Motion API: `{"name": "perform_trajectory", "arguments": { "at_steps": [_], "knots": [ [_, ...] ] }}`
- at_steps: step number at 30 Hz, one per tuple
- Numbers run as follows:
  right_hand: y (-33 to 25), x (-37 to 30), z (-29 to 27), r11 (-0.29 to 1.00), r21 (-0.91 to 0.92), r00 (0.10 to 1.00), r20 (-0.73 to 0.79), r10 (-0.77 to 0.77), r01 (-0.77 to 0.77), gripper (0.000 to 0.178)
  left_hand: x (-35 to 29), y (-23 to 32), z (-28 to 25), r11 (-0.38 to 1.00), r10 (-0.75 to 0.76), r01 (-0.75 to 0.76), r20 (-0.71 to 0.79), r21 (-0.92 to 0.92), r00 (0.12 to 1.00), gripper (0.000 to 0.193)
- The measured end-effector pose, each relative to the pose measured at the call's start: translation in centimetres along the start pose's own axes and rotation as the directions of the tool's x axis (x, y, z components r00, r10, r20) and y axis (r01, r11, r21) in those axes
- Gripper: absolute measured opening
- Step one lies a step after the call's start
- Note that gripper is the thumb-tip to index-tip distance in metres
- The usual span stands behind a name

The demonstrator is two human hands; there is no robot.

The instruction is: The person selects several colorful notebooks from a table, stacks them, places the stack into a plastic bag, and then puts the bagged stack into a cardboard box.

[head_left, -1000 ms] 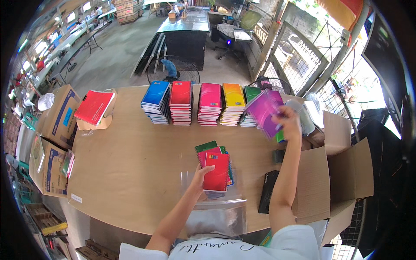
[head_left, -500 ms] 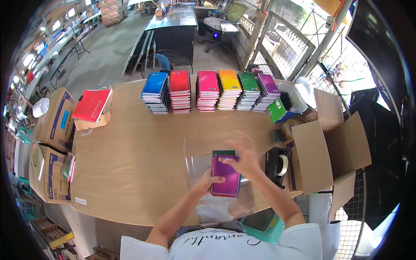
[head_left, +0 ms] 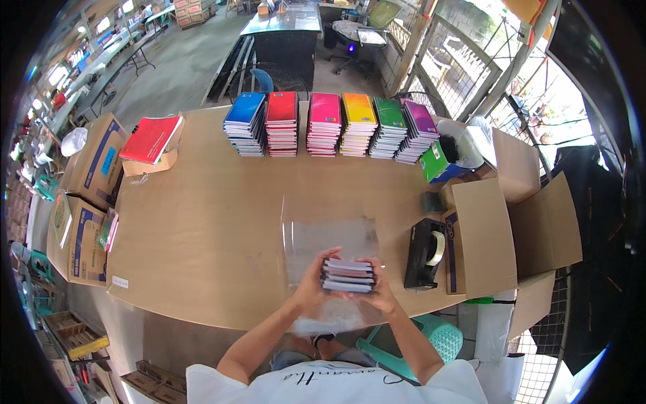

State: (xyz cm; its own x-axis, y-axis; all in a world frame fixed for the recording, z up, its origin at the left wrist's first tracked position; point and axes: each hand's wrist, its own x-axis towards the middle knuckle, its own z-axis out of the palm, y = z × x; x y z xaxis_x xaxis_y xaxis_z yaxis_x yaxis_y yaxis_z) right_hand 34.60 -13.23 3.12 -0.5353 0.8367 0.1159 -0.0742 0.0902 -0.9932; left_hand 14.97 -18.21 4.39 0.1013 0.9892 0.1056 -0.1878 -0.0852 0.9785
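Note:
Between my two hands I hold a small stack of notebooks [head_left: 347, 276], tipped so that its page edges face up. My left hand [head_left: 315, 283] is closed round the stack's left end, and my right hand [head_left: 379, 288] grips the right end. The covers are hidden at this angle. Under and beyond the hands lies a clear plastic sheet or bag [head_left: 323, 232], flat on the brown table [head_left: 202, 229]. To the right of my right hand stands a black tape dispenser [head_left: 424, 256] with a roll of tape.
Stacks of spiral notebooks line the far edge, from blue [head_left: 245, 124] to purple [head_left: 418, 131]. An open carton [head_left: 481, 236] stands on the right, beside a green-and-blue box [head_left: 441, 165]. A red notebook [head_left: 151, 141] and cartons [head_left: 87, 165] are at left. A green stool [head_left: 441, 337] stands below the table.
The notebooks, lying with a purple cover upward before, are now tilted with page edges up. My right hand has come down from above them to grip their right side. The view has shifted slightly.

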Motion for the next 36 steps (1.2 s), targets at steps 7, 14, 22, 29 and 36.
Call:
{"name": "perform_trajectory", "arguments": {
  "at_steps": [7,14,22,29,36],
  "knots": [
    [5.5,-0.2,2.8,0.99,0.094,0.976,-0.203,-0.081,0.102,0.118,0.1,-7.0,1.0,0.974,0.227,-0.222,-0.253,0.047,0.94,0.112],
    [7.8,-0.9,4.3,0.969,0.199,0.931,-0.359,-0.063,0.143,0.122,-1.1,-9.7,0.2,0.993,0.088,-0.108,-0.291,-0.053,0.953,0.115],
    [8.8,-1.6,4.4,0.965,0.122,0.903,-0.396,-0.166,0.231,0.111,-0.1,-8.1,1.5,0.861,0.456,-0.298,-0.363,0.413,0.813,0.107],
    [10.8,-1.6,4.6,0.956,0.108,0.895,-0.392,-0.212,0.274,0.104,-0.8,-10.2,1.1,0.869,0.427,-0.286,-0.319,0.404,0.846,0.097],
    [9.5,-1.7,4.0,0.992,0.055,0.847,-0.527,-0.071,0.118,0.091,-1.5,-9.9,0.8,0.981,0.121,-0.059,-0.341,0.187,0.932,0.096]
  ]
}}
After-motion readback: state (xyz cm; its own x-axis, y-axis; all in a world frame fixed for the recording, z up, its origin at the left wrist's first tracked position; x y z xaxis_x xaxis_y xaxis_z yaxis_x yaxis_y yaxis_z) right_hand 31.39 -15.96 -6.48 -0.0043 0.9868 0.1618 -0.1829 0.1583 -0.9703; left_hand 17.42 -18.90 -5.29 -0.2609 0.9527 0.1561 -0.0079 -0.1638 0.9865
